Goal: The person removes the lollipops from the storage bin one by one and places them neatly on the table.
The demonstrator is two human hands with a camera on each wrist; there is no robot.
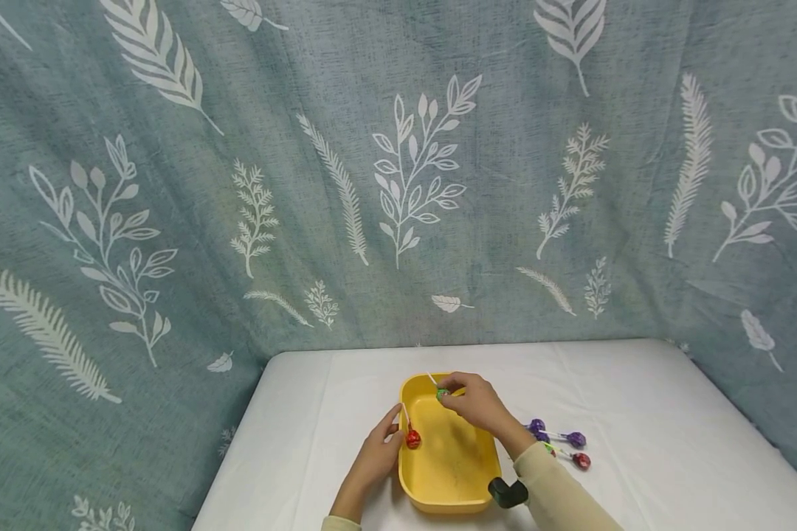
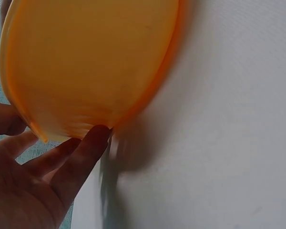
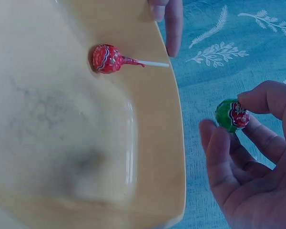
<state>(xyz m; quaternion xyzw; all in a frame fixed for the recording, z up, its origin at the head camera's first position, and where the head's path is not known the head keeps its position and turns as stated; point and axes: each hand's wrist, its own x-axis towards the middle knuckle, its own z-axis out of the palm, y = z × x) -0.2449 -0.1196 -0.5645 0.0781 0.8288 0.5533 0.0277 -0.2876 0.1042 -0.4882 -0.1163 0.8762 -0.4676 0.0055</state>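
We hold a green lollipop [image 3: 232,115] in our right hand [image 1: 476,403], the wrapped head pinched between thumb and fingertips, its white stick pointing away from the palm. The hand hangs over the far end of the yellow tray [image 1: 449,501], so the sweet sits just above the tray's rim rather than inside it.

Our left hand [image 1: 378,453] rests against the tray's outer wall, fingers [image 2: 81,152] straight and touching the plastic (a bracing touch, we judge, to keep the light tray from sliding on the cloth). It grips nothing.

Beside those left fingertips, inside the tray, lies a red lollipop [image 3: 106,58], head on the floor of the tray and stick leaning up over the rim toward the left hand.

On the far side of our right wrist, on the white table [image 1: 637,413], more lollipops [image 1: 561,441] lie loose: two purple ones and a red one, close together and within easy reach of that hand. A dark wrist mount [image 1: 507,493] sits on the right forearm, near the tray's near corner.
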